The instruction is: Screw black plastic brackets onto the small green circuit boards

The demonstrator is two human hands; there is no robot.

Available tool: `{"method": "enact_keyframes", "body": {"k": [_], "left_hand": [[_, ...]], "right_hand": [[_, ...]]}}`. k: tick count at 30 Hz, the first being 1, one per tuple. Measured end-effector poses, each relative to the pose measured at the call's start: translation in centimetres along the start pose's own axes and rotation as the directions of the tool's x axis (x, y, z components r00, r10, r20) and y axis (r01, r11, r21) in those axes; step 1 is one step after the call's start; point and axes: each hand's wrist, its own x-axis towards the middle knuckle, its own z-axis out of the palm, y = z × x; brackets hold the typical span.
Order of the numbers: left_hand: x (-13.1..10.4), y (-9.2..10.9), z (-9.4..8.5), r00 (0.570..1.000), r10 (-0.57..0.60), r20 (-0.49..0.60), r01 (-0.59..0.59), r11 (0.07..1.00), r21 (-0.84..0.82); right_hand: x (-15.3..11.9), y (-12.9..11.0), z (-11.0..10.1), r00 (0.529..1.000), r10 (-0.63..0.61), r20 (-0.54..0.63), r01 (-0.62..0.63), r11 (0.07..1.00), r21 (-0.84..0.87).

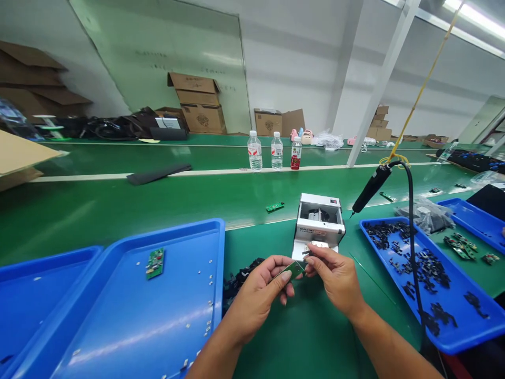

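Observation:
My left hand holds a small green circuit board between thumb and fingers. At the board's right end, my right hand pinches a small dark part, partly hidden by the fingers. Just beyond both hands stands a white screw-feeding machine. A black electric screwdriver hangs to its right, tip down. The blue tray on the right holds many black plastic parts. In the large blue tray on the left lies another circuit board.
Black parts lie left of my hands, beside the tray. A loose board rests behind the machine. Bottles and cardboard boxes stand farther back. A black cable crosses the right tray; more boards lie beyond it.

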Motion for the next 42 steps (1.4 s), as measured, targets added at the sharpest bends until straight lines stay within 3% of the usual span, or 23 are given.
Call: {"method": "enact_keyframes", "body": {"k": [5,12,23,42], "left_hand": [[-0.17,-0.34,0.20,0.999,-0.027,0.018,0.027,1.000,0.007],[-0.04,-0.13,0.07,1.000,-0.027,0.007,0.026,0.997,0.075],[0.07,-0.41,-0.53,0.999,-0.053,-0.001,0.052,0.986,0.161],[0.26,-0.72,-0.50,0.997,-0.041,-0.067,0.052,0.981,0.187]], "right_hand": [[-0.43,0.05,0.10,0.992,-0.006,0.123,0.019,0.994,-0.109],[-0.77,-0.26,0.17,0.975,0.077,0.208,-0.071,0.997,-0.036],[-0.77,-0.35,0.08,0.985,0.073,0.158,-0.064,0.996,-0.061],[-0.81,-0.09,0.12,0.969,0.112,0.221,-0.125,0.991,0.046]]}}
